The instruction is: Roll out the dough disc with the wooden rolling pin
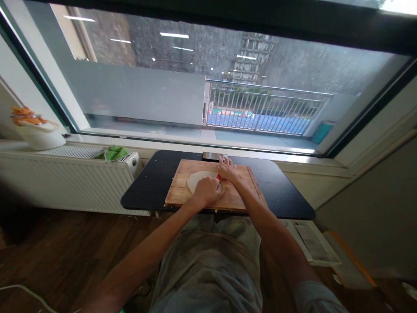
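Observation:
A pale, flat round of dough (194, 178) lies on a wooden board (179, 195). My left hand (208, 190) is closed, low over the dough's right part; what its fingers hold, if anything, is hidden. Just beyond it, my right hand (228, 168) reaches over the dough's right edge, its fingers stretched out and somewhat apart. Between the hands shows a small red thing (218, 176), mostly covered, so its kind cannot be made out.
The board rests on a black table (146, 187) with rounded corners, by a large window. Behind the board lies a flat dark-edged object (210, 156). To the left, a green cloth (114, 153) sits on a white radiator (81, 178), with a white container (41, 134) farther along.

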The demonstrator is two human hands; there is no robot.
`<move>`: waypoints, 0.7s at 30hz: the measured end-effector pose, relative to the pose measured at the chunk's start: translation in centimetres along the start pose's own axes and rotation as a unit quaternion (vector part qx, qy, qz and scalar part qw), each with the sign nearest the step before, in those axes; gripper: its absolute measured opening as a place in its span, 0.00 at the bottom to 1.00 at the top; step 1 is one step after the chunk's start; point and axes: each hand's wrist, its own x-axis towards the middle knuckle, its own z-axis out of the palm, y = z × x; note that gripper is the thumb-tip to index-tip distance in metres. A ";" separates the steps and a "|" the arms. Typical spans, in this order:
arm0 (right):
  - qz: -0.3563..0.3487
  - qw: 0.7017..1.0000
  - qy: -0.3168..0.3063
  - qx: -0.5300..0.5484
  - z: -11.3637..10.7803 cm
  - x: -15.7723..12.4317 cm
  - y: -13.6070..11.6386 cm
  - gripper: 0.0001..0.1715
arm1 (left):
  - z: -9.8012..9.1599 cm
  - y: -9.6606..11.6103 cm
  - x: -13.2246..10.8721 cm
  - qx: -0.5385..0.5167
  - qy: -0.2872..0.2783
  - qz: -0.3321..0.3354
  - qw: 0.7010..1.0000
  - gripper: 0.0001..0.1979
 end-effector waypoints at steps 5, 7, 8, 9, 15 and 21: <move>0.010 1.000 -0.022 0.016 -0.3 0.8 -1.6 0.46 | 0.5 0.7 -0.6 -0.013 0.016 0.028 0.999 0.25; 0.006 0.999 -0.032 0.017 -0.7 0.9 -2.3 0.49 | 0.7 1.1 -0.8 -0.012 0.018 0.027 0.999 0.24; 0.003 0.999 -0.037 0.017 -0.9 0.9 -2.7 0.49 | 0.8 1.3 -0.8 -0.013 0.020 0.022 0.999 0.23; -0.001 0.999 -0.043 0.016 -1.1 0.8 -3.0 0.49 | 0.9 1.6 -0.9 -0.015 0.023 0.015 1.000 0.22; -0.041 0.998 -0.054 -0.017 -2.1 0.8 -4.1 0.45 | 1.8 2.7 -0.8 -0.048 0.044 0.007 0.998 0.23; -0.113 0.990 -0.016 -0.083 -2.2 0.3 -4.5 0.41 | 2.7 2.8 -0.3 -0.089 0.073 0.074 0.991 0.20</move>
